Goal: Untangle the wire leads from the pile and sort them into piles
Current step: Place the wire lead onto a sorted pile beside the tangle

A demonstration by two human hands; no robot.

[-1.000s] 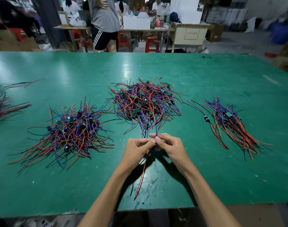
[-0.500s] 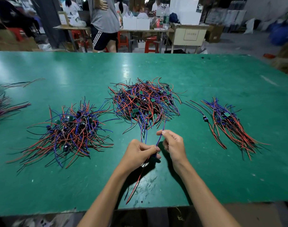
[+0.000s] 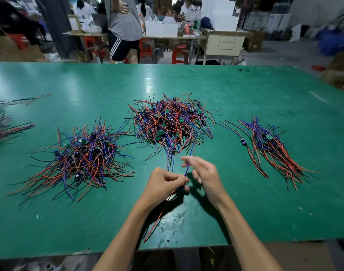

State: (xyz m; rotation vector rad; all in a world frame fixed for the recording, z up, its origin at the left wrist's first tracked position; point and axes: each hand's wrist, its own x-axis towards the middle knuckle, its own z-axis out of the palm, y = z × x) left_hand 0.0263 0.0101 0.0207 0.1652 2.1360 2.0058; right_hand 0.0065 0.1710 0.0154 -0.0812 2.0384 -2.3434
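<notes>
Wires trail nearest you: a red lead [image 3: 157, 222] hangs from your left hand [image 3: 163, 184] down over the table's [image 3: 49, 222] front edge. That hand is curled round the small dark part where the leads join, pinching it between thumb and fingers. From the same pinch a blue lead [image 3: 187, 168] rises to your right hand [image 3: 202, 174], whose fingers look loosely bent around it; motion blur hides whether they truly pinch it, so I cannot tell.

These leads look light, thin and floppy, and they will snag on neighbours, so keep hold at the stiff joined part and draw each strand out slowly along its length; yanking could strain the solder joints.

Just beyond your hands sits the tangled middle pile [image 3: 171, 124], its lowest strands reaching close to your fingers. To its left lies a looser spread pile [image 3: 83, 155], and well to the right a combed, aligned pile [image 3: 269, 147]. Another bundle [image 3: 2, 126] shows at the far left edge.
</notes>
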